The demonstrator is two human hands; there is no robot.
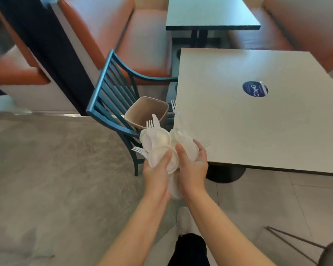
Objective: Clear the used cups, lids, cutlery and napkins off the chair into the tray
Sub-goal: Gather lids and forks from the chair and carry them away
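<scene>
Both my hands hold one bundle of white plastic lids (161, 139) and white forks and knives (152, 122) in front of me. My left hand (157, 175) grips the bundle from the left, thumb on a lid. From the right, my right hand (192, 167) cups it. Below and beyond the bundle stands a brown paper tray (142, 106) with tall sides on the seat of the blue metal chair (106, 96). The bundle hovers just in front of the tray's near rim. The chair seat is mostly hidden.
A white square table (258, 112) with a round blue sticker (255, 89) stands right of the chair, its corner by my right hand. Orange booth seats (142, 45) and a dark table (210, 14) lie beyond. My shoe (185, 219) is on the grey floor.
</scene>
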